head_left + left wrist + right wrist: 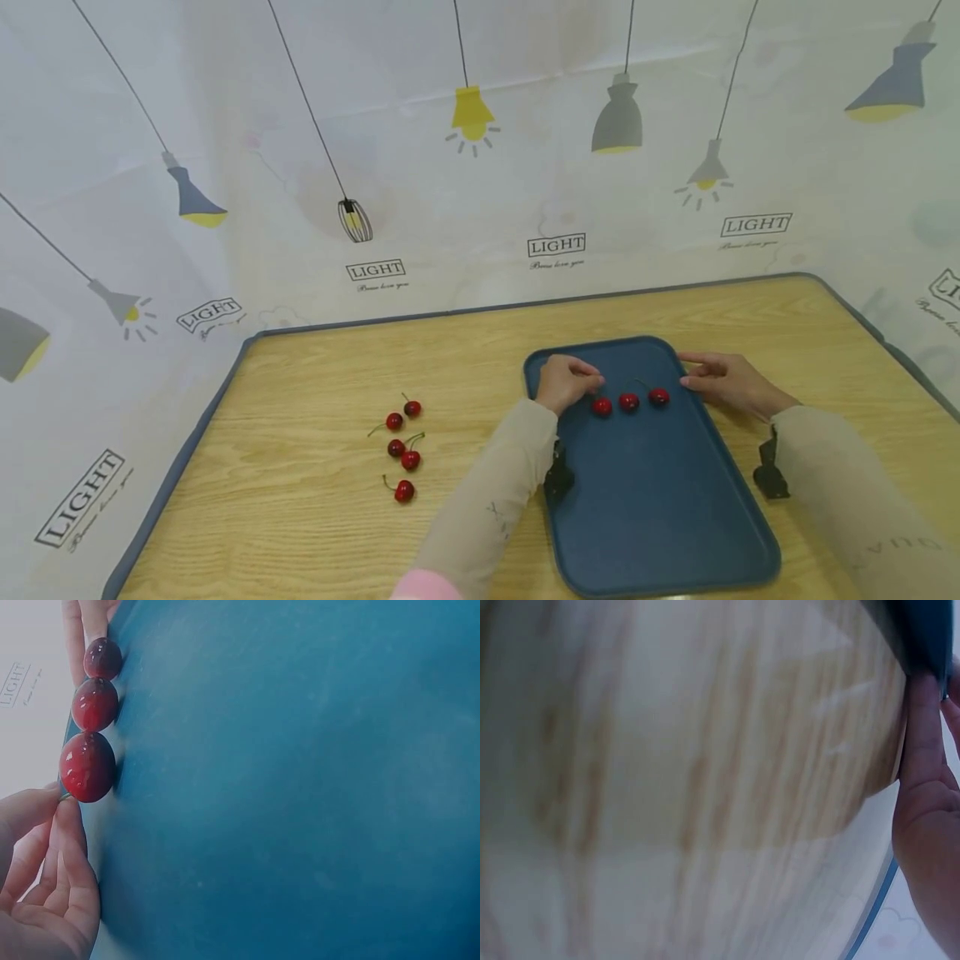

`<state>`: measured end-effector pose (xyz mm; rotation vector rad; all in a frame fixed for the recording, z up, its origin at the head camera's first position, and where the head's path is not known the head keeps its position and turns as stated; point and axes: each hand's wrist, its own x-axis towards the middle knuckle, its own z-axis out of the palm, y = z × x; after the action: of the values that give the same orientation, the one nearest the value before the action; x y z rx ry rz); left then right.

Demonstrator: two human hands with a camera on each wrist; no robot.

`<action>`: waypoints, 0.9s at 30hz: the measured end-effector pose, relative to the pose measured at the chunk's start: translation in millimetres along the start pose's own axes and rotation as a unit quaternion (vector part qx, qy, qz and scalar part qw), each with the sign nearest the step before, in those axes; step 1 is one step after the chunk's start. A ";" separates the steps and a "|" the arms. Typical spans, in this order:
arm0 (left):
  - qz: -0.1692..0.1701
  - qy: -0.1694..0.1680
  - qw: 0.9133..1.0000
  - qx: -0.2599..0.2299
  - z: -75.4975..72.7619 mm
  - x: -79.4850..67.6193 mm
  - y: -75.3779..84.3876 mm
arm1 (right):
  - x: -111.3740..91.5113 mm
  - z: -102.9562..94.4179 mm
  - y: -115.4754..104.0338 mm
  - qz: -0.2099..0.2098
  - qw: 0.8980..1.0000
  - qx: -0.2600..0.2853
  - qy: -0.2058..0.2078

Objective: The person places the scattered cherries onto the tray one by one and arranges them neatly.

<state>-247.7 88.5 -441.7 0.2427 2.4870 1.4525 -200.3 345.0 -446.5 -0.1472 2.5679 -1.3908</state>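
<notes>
Three red cherries lie in a row across the blue tray (660, 517): a left one (602, 407), a middle one (628, 402) and a right one (658, 397). My left hand (568, 382) reaches over the tray's left rim and pinches the stem of the left cherry (88, 768) between thumb and forefinger. That cherry sits at the near end of the row in the left wrist view. At the tray's right rim, my right hand (731, 383) touches the edge with fairly straight fingers. The right wrist view shows this hand (930, 772) against the tray's edge, partly out of frame.
On the wooden table (315, 400), several stemmed cherries (404, 491) lie loosely grouped left of the tray. A white sheet printed with lamps (472, 112) rises behind and beside the table. Dark wrist devices (771, 471) sit by both sleeves.
</notes>
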 end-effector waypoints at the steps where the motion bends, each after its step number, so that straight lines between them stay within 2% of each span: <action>1: -0.001 -0.001 1.000 0.000 0.0 -0.2 0.7 | 0.1 -0.1 0.2 0.000 1.000 0.001 0.000; 16: -0.014 -0.002 1.000 0.012 2.9 2.6 3.2 | 0.9 -0.5 1.5 0.007 1.000 0.001 -0.001; 27: -0.007 0.007 1.000 0.014 5.6 3.3 5.9 | -0.1 -0.5 1.3 0.007 1.000 0.010 -0.004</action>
<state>-249.1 97.0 -439.6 0.2214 2.5175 1.4191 -200.3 346.1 -447.2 -0.1311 2.5433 -1.4088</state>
